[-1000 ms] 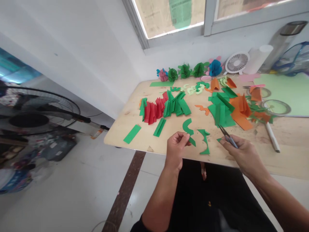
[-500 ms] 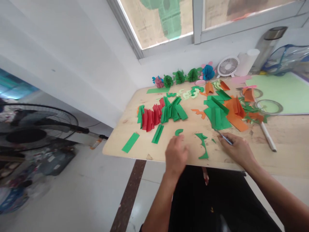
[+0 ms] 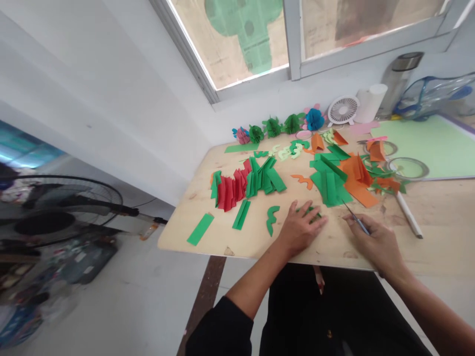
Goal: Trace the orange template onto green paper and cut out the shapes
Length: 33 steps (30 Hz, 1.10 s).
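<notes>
My left hand (image 3: 300, 230) lies on the table with its fingers spread, palm down over a green paper scrap (image 3: 313, 212) that is mostly covered. To its left rests a wavy green paper cutout (image 3: 272, 220). My right hand (image 3: 374, 242) grips a slim, pen-like craft knife (image 3: 359, 225); its thin tip points toward a pile of folded green paper (image 3: 330, 183). Orange folded paper (image 3: 359, 180) lies beside that pile. Farther left are red folded papers (image 3: 232, 190), a bundle of green folded strips (image 3: 264, 175), a creased green strip (image 3: 241, 215) and a flat green strip (image 3: 201, 229).
Paper flower balls (image 3: 273, 127) line the wall beside a small white fan (image 3: 343, 110) and a bottle (image 3: 399, 84). Tape rings (image 3: 410, 168) and a white pen-like stick (image 3: 409, 215) lie on the right. An orange cutout (image 3: 302, 181) sits mid-table. A large floor fan (image 3: 61, 212) stands left.
My left hand has moved right, from the wavy green cutout onto the green scrap, with its fingers spreading. The cutout now shows whole. My right hand still holds the craft knife. The view has shifted slightly.
</notes>
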### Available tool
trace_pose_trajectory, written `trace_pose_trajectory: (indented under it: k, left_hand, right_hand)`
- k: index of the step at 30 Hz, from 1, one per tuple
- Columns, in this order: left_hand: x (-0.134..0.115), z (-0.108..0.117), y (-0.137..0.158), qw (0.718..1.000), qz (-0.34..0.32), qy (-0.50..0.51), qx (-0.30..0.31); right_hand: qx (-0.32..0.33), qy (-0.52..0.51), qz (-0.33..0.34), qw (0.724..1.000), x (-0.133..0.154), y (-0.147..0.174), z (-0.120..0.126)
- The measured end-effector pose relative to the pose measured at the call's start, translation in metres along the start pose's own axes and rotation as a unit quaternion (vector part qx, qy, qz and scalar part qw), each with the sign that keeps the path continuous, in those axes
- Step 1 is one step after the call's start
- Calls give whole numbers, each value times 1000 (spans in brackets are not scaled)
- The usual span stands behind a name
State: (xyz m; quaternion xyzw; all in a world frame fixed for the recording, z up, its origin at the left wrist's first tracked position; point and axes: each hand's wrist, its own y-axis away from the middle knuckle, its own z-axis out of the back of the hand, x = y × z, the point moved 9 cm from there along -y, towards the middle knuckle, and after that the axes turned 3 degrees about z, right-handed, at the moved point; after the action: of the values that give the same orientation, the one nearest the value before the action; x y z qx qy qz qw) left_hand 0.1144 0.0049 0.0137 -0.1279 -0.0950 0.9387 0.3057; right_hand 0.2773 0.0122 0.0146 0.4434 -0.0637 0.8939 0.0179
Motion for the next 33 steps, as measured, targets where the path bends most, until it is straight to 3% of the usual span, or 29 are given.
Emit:
trace_pose_trajectory:
  k: [11, 22, 27, 33]
  left_hand:
    - [39, -5, -22, 990, 125, -59, -29]
    - [56, -5, -33, 973, 202, 89, -72]
    - [70, 12, -30, 933, 271, 195, -138]
    - [83, 38, -69, 841, 349, 339, -235]
  right_hand:
    - [-2, -26, 6, 1000, 1, 2, 0]
    - [4, -45, 25, 999, -4, 2, -4]
    - [-17, -61, 16, 998, -4, 5, 3]
    - [-38, -117, -7, 992, -9, 12, 19]
